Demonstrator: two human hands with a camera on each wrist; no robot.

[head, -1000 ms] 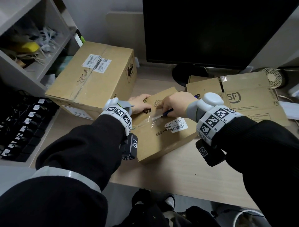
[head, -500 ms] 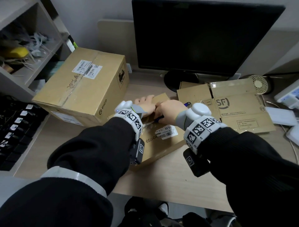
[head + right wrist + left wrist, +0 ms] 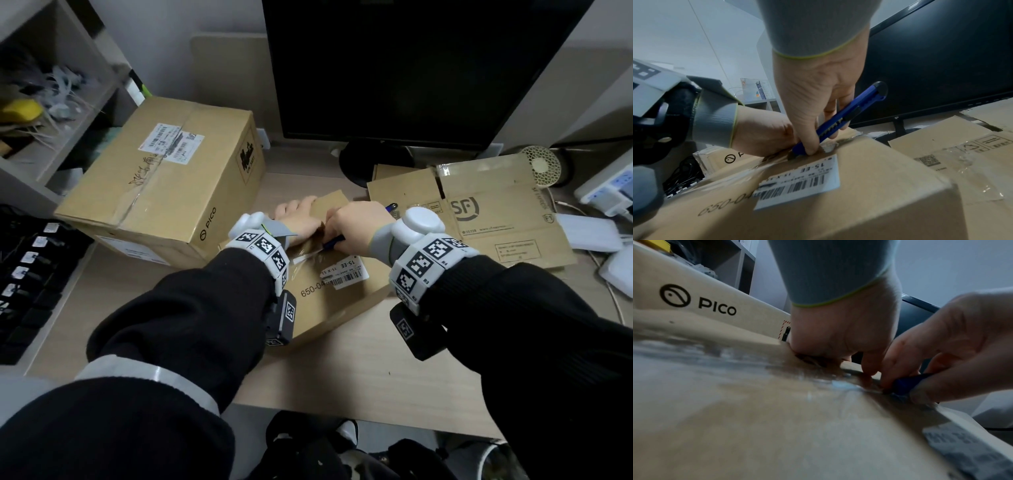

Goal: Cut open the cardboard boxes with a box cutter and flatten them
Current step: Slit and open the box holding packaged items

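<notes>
Head view, wooden desk, black monitor, grey shelving

Both arms wear black sleeves, the left one crossed by a pale grey reflective band near the upper arm. Grey knit cuffs edged with a thin yellow-green line reach the base of each hand. Each wrist carries a white band printed with square black-and-white markers, a rounded white knob on top, and a black camera block hanging underneath.
</notes>
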